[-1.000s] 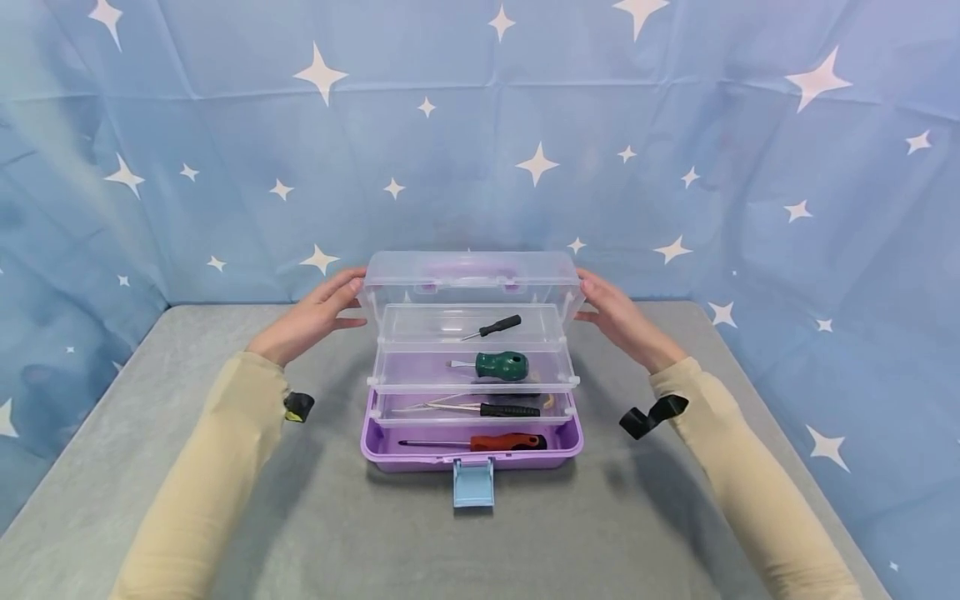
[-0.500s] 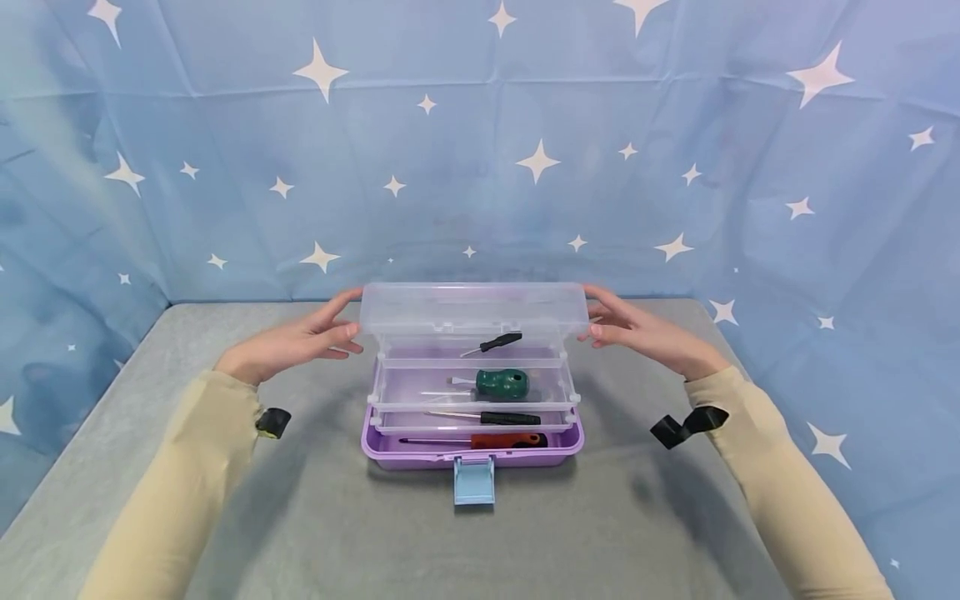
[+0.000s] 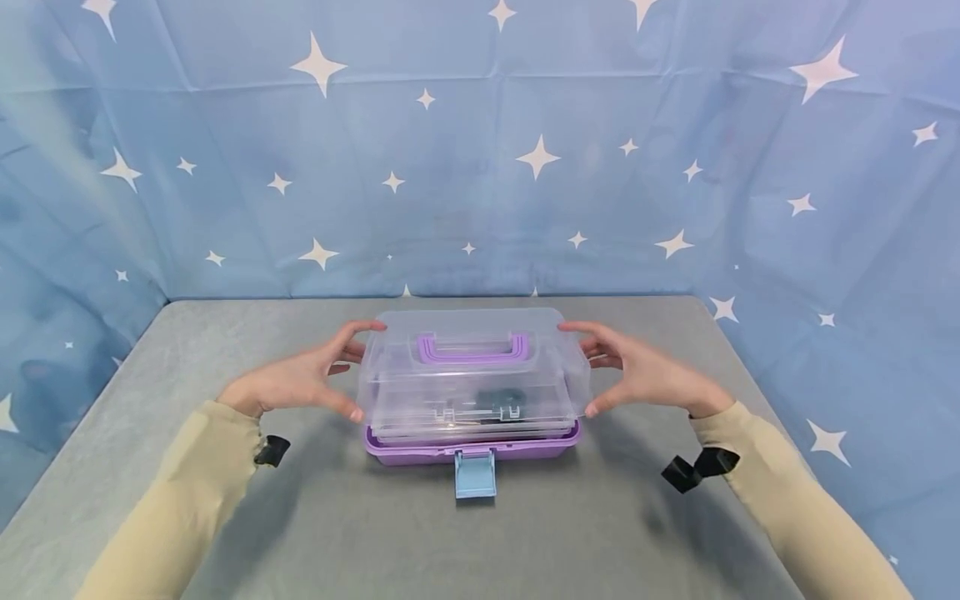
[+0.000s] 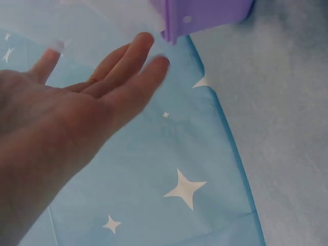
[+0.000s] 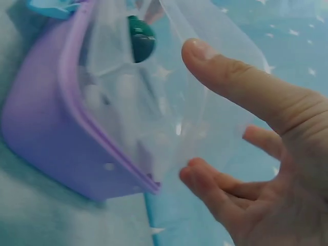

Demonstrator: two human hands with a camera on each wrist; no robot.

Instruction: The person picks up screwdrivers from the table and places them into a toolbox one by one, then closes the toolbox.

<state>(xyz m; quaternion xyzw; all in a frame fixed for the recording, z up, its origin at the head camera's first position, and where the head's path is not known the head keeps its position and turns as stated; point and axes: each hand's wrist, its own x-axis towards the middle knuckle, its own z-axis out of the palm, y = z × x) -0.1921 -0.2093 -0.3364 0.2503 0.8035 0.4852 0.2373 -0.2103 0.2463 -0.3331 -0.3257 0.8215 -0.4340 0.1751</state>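
A toolbox with a purple base (image 3: 408,455) stands on the table with its clear lid (image 3: 401,367) tilted partway down over the trays. My left hand (image 3: 300,379) touches the lid's left end, thumb at the front and index finger on top. At the opposite end, my right hand (image 3: 648,371) touches the lid the same way. Both hands' fingers look spread and fairly straight in the wrist views. Through the plastic shows a dark green screwdriver handle (image 5: 141,40); the other tools are blurred. The blue latch (image 3: 475,477) hangs down in front.
A purple carrying handle (image 3: 472,357) lies on the lid's top. The grey table (image 3: 480,550) reaches back to a blue star-patterned cloth (image 3: 480,167). Black straps (image 3: 272,451) hang at both wrists.
The lid has swung forward and down from raised, drawing the clear trays in over the base. Both hands have come forward and lower with it, thumbs now nearer the front edge.
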